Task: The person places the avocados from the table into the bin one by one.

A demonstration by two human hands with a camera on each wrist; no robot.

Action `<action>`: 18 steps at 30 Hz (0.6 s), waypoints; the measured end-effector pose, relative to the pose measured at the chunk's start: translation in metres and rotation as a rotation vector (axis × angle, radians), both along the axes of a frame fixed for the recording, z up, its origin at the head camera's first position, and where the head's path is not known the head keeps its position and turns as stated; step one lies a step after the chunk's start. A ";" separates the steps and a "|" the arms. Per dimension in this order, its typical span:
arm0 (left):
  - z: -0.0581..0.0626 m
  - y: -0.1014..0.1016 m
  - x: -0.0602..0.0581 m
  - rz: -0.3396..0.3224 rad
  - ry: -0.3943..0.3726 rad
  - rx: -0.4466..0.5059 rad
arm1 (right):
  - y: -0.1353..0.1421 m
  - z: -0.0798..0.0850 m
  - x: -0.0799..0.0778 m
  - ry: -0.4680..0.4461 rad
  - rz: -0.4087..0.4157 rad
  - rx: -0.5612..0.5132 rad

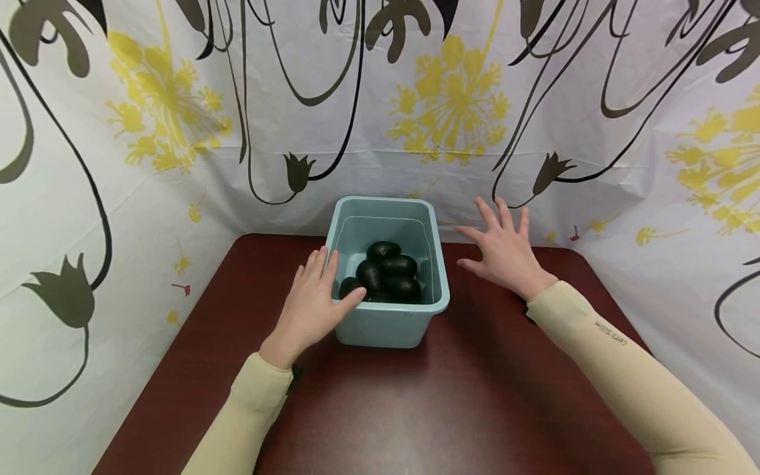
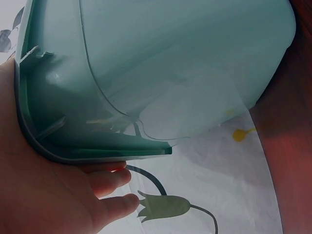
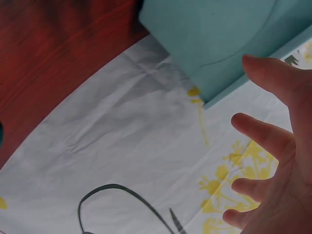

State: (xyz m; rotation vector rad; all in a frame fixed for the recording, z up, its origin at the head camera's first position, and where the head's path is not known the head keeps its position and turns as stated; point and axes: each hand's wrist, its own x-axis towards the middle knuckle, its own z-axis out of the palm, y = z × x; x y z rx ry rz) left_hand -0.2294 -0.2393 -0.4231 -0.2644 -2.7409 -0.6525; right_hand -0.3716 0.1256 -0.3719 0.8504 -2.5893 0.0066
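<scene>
A light blue-green plastic bin [image 1: 386, 326] stands on the table, holding several dark, glossy oval avocados [image 1: 399, 266] in a loose pile. My left hand [image 1: 311, 310] rests against the bin's left rim, fingers extended along the outside and thumb over the near left corner. In the left wrist view, the palm of that left hand [image 2: 53, 200] lies by the rim of the bin [image 2: 170, 58]. Spread wide, my right hand [image 1: 505, 251] hovers to the right of the bin, apart from it and holding nothing. The right wrist view shows its fingers [image 3: 261, 134] separated.
The dark red-brown table [image 1: 380, 409] extends toward me, with rounded far corners. Behind it and along both sides hangs a white cloth [image 1: 332, 132] printed with yellow and grey flowers. The bin stands near the table's back edge, close to the cloth.
</scene>
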 end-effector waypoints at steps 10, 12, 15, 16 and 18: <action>0.000 0.001 0.000 0.006 0.003 -0.008 | 0.025 -0.016 -0.012 -0.034 -0.049 0.031; -0.001 0.001 0.000 0.007 0.005 -0.009 | 0.029 -0.020 -0.014 -0.045 -0.059 0.036; -0.001 0.001 -0.001 0.008 0.007 -0.009 | 0.036 -0.025 -0.015 -0.068 -0.070 0.038; -0.001 0.001 -0.001 0.007 0.006 -0.008 | 0.038 -0.026 -0.016 -0.077 -0.073 0.038; -0.001 0.002 -0.001 0.005 0.005 -0.005 | 0.043 -0.029 -0.017 -0.088 -0.079 0.043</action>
